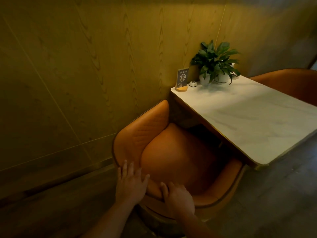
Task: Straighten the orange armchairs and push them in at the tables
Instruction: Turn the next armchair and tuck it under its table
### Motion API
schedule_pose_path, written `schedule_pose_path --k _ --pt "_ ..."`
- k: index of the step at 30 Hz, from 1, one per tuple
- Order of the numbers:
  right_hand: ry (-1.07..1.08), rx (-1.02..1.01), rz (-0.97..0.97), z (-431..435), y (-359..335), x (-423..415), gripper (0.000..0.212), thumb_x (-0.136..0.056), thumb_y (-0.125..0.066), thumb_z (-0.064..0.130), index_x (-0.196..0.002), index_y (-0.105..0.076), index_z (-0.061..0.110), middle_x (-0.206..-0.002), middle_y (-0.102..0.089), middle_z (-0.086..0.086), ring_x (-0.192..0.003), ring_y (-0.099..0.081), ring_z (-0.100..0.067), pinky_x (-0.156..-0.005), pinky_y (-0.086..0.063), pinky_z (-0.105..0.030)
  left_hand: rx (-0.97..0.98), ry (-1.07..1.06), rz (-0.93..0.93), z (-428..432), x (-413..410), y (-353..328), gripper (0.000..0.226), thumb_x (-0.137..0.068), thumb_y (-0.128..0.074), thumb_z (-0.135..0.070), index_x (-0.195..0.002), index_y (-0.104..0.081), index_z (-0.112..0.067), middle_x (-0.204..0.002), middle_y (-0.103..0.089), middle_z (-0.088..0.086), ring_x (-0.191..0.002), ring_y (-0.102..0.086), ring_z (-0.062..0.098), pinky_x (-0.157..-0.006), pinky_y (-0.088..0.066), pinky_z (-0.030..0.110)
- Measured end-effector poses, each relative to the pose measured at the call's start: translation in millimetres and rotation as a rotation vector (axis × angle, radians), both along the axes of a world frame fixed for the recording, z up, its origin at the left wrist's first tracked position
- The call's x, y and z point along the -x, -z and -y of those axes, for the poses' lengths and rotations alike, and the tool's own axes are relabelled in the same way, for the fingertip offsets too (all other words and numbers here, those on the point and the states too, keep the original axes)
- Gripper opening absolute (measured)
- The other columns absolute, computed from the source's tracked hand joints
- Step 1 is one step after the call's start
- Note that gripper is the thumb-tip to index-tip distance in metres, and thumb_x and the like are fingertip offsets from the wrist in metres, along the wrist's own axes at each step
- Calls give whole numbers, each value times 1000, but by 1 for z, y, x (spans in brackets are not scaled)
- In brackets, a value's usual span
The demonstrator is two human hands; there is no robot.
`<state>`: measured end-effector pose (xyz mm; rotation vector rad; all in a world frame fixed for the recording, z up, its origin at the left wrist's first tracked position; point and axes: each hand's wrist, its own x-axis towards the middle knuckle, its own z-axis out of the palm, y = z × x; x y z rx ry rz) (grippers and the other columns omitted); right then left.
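An orange armchair [178, 157] stands in front of me, its seat tucked partly under the near end of a white marble table [253, 121]. My left hand [131, 182] lies flat with spread fingers on the top of the chair's curved backrest. My right hand [177, 197] grips the backrest rim just to the right, thumb on the inner side, fingers curled over the edge. A second orange armchair [291, 83] shows beyond the far side of the table.
A wood-panelled wall [77, 74] runs close along the chair's left side. On the table's wall end stand a potted plant [216, 64], an A12 sign [182, 79] and a small white call button [193, 83]. Dark floor [274, 194] lies to the right.
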<state>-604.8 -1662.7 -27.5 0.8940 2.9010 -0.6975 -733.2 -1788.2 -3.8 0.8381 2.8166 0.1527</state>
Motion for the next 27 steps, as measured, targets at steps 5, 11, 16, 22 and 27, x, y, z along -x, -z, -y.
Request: schedule_pose_path --k 5,11,16,22,27 --pt "18 -67 -15 0 2 9 47 -100 -19 55 -101 -59 31 -100 -63 6 -95 -58 -18 -78 -52 -36 -1 -16 -129 -4 3 10 68 -91 -20 -61 -145 -46 -29 -164 -20 7 -152 6 32 -123 2 51" --pt "-4 -82 -57 0 1 47 52 -101 -14 50 -104 -61 28 -105 -64 4 -102 -59 -22 -83 -47 -37 -42 29 -114 -7 48 12 85 -80 -4 -65 -143 -47 -30 -164 -19 8 -152 5 32 -123 2 52" --pt "-54 -91 -48 1 7 76 82 -84 14 58 -109 -57 26 -108 -63 1 -102 -58 -28 -81 -48 -40 -34 62 -128 -8 81 14 91 -76 1 -67 -143 -48 -31 -165 -17 6 -153 8 30 -122 5 50" --pt "-139 -68 41 3 -24 94 146 -37 51 75 -125 -52 19 -121 -56 -5 -112 -52 -33 -89 -43 -43 -15 101 -101 -5 110 15 89 -76 1 -70 -145 -44 -36 -166 -13 2 -152 13 28 -121 8 49" --pt "-215 -142 125 11 -14 97 97 -63 17 54 -126 -46 16 -121 -54 -9 -112 -50 -35 -89 -45 -45 42 128 -34 -1 116 6 75 -86 -12 -68 -145 -44 -33 -166 -11 3 -151 14 30 -122 7 53"
